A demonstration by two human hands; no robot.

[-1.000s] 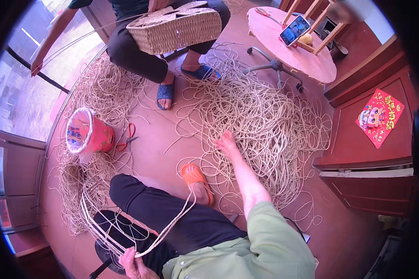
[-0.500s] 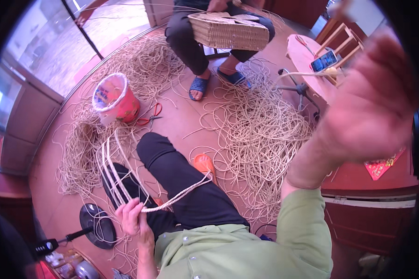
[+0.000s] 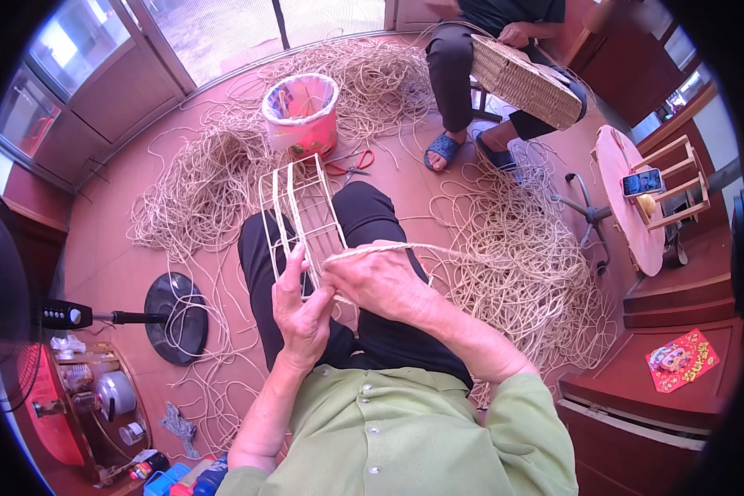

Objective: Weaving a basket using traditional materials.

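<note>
A pale openwork rectangular frame [image 3: 292, 198] is held over my dark-trousered thighs, with cord wrapped along some bars. My left hand [image 3: 299, 318] grips its near end, fingers bent upward along it. My right hand [image 3: 376, 281] is pinched on a pale twisted cord [image 3: 430, 248] at the same end, beside my left thumb, and the cord trails off to the right. The exact fingertip contact is partly hidden.
Loose cord [image 3: 512, 281] lies in heaps around me. A pink bucket [image 3: 300, 128] and red-handled scissors [image 3: 354, 170] sit ahead. A co-worker [image 3: 453, 74] holds a woven piece [image 3: 525, 83]. A black fan [image 3: 0, 281] stands left, a round board [image 3: 616, 165] with a phone right.
My right hand has come from reaching and rising on the right down to the frame beside my left hand. The frame now lies further forward between my thighs. My view has shifted.
</note>
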